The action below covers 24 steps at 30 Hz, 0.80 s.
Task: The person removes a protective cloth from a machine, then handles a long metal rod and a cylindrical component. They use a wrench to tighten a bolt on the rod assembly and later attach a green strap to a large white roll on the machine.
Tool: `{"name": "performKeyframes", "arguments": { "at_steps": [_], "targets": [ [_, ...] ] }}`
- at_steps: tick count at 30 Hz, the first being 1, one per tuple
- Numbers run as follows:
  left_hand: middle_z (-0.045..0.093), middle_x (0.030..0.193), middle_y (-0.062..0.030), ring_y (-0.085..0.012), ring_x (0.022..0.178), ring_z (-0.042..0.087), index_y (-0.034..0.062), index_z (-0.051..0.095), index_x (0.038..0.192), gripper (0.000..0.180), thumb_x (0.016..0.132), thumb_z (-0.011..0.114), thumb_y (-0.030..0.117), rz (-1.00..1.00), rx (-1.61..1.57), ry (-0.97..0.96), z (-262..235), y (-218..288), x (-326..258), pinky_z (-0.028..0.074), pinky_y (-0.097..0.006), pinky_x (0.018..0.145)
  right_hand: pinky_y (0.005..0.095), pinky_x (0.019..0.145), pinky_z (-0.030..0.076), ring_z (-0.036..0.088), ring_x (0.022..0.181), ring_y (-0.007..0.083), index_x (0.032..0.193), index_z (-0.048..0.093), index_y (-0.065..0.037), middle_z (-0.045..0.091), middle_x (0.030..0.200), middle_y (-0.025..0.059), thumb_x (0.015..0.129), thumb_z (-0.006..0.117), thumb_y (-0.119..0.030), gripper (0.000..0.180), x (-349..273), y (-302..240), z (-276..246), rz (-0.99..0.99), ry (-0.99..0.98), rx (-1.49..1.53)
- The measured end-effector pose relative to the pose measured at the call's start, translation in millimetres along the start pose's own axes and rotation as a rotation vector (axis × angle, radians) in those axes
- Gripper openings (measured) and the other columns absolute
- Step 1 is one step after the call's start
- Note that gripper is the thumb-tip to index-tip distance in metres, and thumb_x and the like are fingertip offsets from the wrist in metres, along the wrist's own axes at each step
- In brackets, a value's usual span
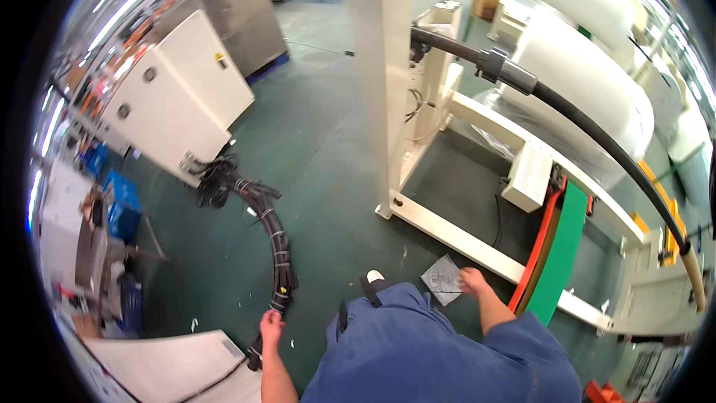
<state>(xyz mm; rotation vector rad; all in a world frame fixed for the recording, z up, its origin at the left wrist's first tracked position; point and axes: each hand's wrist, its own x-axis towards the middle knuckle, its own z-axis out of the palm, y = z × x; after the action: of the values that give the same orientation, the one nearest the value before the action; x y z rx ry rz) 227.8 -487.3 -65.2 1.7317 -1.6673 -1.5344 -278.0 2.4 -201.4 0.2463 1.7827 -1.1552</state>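
My right hand (471, 280) is closed on the edge of a clear plastic bag (443, 279), which hangs to the left of the fingers. Something greyish shows through the bag, too blurred to make out. On the other side of my body, my left hand (271, 324) has its fingers curled together. It overlaps the lower end of a thick black cable bundle (280, 254) bound with pale ties. Whether those fingers touch the cables or hold something small cannot be seen.
Left stands a white cabinet (175, 104), with loose cable ends (218, 179) on the floor before it. A white panel (171, 362) is at lower left. Right is a cream machine frame (455, 242) with a green strip (558, 254), large white rolls (578, 82) and an overhead black hose (589, 130).
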Motion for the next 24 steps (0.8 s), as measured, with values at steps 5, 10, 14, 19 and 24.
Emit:
{"name": "performKeyframes", "arguments": {
  "at_steps": [5, 10, 14, 19, 24],
  "targets": [
    [0.069, 0.094, -0.0094, -0.018, 0.077, 0.065, -0.0006, 0.062, 0.118, 0.043, 0.086, 0.07, 0.027, -0.116, 0.415, -0.332, 5, 9, 97, 0.054, -0.033, 0.069, 0.0261, 0.059, 0.049, 0.061, 0.073, 0.0126, 0.123, 0.058, -0.003, 0.064, 0.095, 0.0071, 0.093, 0.057, -0.031, 0.041, -20, -211, 178, -0.233, -0.175, -0.074],
    [0.068, 0.087, -0.0076, -0.0168, 0.066, 0.064, -0.0007, 0.062, 0.115, 0.037, 0.088, 0.066, 0.025, -0.167, 0.699, -0.553, 2, 103, 197, 0.052, -0.032, 0.057, 0.0262, 0.063, 0.049, 0.06, 0.077, 0.0117, 0.122, 0.058, -0.003, 0.063, 0.095, 0.0058, 0.094, 0.056, -0.029, 0.038, -12, -302, 240, -0.341, -0.005, 0.042],
    [0.063, 0.074, -0.0062, -0.0163, 0.056, 0.059, 0.0001, 0.062, 0.11, 0.031, 0.089, 0.063, 0.022, -0.053, 0.676, -0.645, -9, 141, 360, 0.05, -0.031, 0.05, 0.0259, 0.059, 0.05, 0.062, 0.072, 0.014, 0.124, 0.055, -0.003, 0.064, 0.094, 0.0065, 0.095, 0.056, -0.024, 0.036, 3, -280, 272, -0.276, 0.231, 0.294],
    [0.055, 0.095, -0.0107, -0.021, 0.083, 0.054, 0.0015, 0.05, 0.119, 0.041, 0.089, 0.06, 0.028, 0.007, 0.762, -0.697, 15, 233, 535, 0.043, -0.035, 0.068, 0.0275, 0.06, 0.05, 0.062, 0.072, 0.0131, 0.126, 0.055, -0.003, 0.065, 0.095, 0.007, 0.091, 0.061, -0.032, 0.046, -44, -256, 313, -0.175, 0.444, 0.314],
    [0.059, 0.101, -0.0119, -0.0225, 0.088, 0.057, 0.0034, 0.053, 0.122, 0.044, 0.09, 0.058, 0.033, 0.572, 1.329, -0.769, 87, 321, 572, 0.045, -0.037, 0.071, 0.0284, 0.066, 0.051, 0.065, 0.077, 0.0139, 0.133, 0.05, -0.002, 0.065, 0.1, 0.0077, 0.09, 0.06, -0.027, 0.051, -122, -186, 329, -0.133, 0.787, 0.578]
  ]
}}
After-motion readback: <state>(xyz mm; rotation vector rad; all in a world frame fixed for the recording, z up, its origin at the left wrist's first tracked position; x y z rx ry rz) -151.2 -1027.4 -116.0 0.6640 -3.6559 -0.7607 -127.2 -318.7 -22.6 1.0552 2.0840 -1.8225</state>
